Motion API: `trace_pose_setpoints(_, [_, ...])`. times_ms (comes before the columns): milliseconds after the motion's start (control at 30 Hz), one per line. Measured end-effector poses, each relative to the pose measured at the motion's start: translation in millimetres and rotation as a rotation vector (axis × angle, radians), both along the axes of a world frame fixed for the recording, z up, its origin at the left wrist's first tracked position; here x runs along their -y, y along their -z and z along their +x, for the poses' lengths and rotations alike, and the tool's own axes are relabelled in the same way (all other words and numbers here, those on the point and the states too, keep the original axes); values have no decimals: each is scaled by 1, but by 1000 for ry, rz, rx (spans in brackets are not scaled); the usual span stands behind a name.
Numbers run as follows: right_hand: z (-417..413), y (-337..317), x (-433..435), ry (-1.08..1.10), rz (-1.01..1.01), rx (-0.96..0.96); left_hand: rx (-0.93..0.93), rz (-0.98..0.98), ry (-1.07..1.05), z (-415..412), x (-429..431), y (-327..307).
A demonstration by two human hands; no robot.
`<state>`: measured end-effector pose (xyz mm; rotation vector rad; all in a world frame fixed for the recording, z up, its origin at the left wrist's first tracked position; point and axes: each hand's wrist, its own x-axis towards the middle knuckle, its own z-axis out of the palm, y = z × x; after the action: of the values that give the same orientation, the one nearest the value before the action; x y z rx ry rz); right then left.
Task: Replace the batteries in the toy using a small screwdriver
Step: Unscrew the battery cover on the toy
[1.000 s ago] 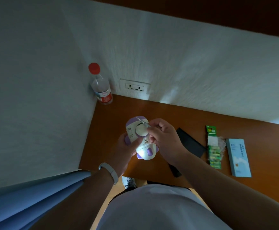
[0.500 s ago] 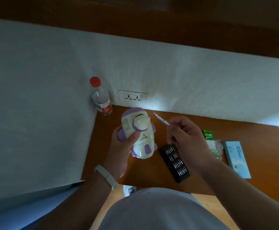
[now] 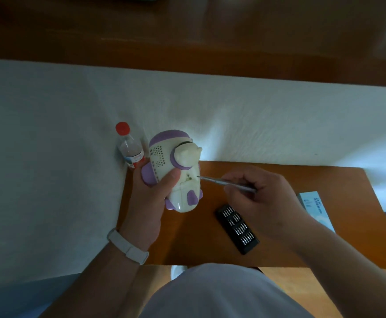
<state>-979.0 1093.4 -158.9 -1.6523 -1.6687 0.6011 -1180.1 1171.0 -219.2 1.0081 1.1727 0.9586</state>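
Right hand [image 3: 263, 198], fingers curled, pinching the rear part of a slim metal screwdriver [image 3: 226, 182] between thumb and fingertips; the shaft runs leftward and slightly up, and its tip meets the right flank of the toy [image 3: 164, 157] just beside a small hatch on the toy's body. Whether the tip is seated in a screw cannot be told. Left hand [image 3: 148, 203] grips the toy from the left and below, thumb laid across the cream front, the other fingers hidden behind the body. The toy is a rounded cream figure with purple cap, purple side pads and purple feet, a grid of small holes on its left face and a knob-like cream head ringed in purple; it is held in the air over the far left corner of the table [image 3: 187, 244], its cap toward the wall. A white wristband [image 3: 127, 246] circles the left wrist. On the orange-brown table, below the right hand, lies an open black bit case [image 3: 236, 228] with rows of metal bits, set at a slant. A clear bottle [image 3: 130, 150] with a red cap stands upright in the far left corner, partly behind the toy and left hand. A pale blue box [image 3: 316, 207] lies near the right edge of the table, partly covered by the right forearm.
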Motion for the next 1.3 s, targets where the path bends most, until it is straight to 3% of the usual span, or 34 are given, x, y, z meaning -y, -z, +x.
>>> trace_pose_setpoints(267, [-6, -6, -1, -35, 49, 50, -20, 123, 37, 0, 8, -15])
trace_pose_setpoints(633, [-12, -8, 9, -61, 48, 85, -3, 115, 12, -4, 21, -15])
trace_pose_setpoints(1300, [-13, 1, 6, -87, -22, 251, -142, 217, -92, -1, 31, -10])
